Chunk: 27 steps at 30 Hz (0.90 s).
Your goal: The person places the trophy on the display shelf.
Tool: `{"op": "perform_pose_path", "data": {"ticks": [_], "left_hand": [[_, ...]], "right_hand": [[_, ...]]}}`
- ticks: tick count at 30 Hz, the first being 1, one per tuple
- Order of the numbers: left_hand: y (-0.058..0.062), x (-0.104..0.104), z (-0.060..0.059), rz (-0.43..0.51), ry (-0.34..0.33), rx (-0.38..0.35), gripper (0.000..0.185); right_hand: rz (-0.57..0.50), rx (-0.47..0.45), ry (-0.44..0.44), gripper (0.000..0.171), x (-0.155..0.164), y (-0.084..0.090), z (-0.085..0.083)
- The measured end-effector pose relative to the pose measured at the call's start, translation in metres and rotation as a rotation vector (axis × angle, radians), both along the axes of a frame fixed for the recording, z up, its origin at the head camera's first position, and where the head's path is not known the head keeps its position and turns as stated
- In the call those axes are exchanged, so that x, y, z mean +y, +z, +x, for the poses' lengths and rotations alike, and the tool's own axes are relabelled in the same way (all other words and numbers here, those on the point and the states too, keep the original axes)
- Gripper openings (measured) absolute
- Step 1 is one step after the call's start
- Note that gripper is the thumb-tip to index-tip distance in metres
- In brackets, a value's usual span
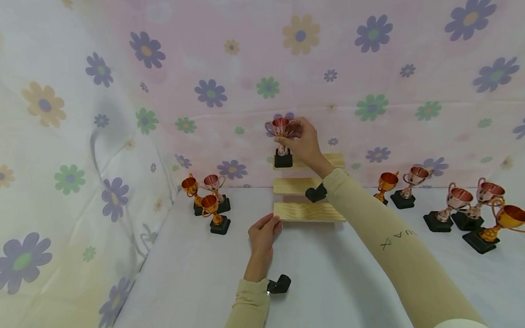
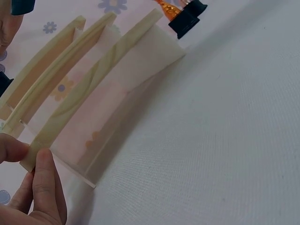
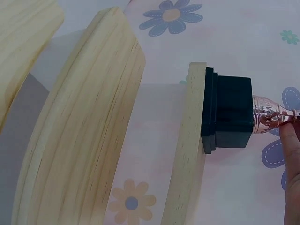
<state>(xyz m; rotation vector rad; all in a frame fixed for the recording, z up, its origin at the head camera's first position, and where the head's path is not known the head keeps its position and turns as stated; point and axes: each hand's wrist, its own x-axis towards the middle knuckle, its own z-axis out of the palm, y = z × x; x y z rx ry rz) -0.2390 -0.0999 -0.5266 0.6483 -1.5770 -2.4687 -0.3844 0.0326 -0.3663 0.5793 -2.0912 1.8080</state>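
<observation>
A three-tier wooden display shelf (image 1: 307, 211) with clear supports stands on the white surface. My right hand (image 1: 306, 142) grips a rose-gold trophy cup (image 1: 281, 128) by its stem and bowl at the left end of the top tier. In the right wrist view, the trophy's black base (image 3: 232, 112) meets the top board (image 3: 185, 154), upright on it. My left hand (image 1: 261, 234) pinches the left front corner of the lowest board, thumb on one face and fingers (image 2: 45, 180) on the other, as the left wrist view shows.
Left of the shelf are two gold trophies (image 1: 210, 204) and a rose-gold one (image 1: 213, 183). Several more trophies, gold (image 1: 513, 217) and rose-gold (image 1: 459, 198), stand at the right. A flowered cloth (image 1: 303, 75) hangs close behind the shelf.
</observation>
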Motion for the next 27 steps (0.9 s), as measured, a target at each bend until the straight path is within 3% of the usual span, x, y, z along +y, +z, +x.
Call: {"op": "perform_pose_path", "data": {"ticks": [12,20,27], "left_hand": [[0.004,-0.001,0.001,-0.024,-0.016,-0.027,0.026],[0.002,-0.001,0.001,-0.026,-0.021,-0.026,0.028],[0.002,-0.002,0.001,-0.027,-0.018,-0.025,0.028]], "right_hand": [[-0.004,0.029,0.014,0.039,-0.001,0.023,0.029],[-0.04,0.028,-0.009,0.043,-0.002,-0.001,0.004],[-0.077,0.008,0.015,0.043,0.0,-0.012,0.004]]}}
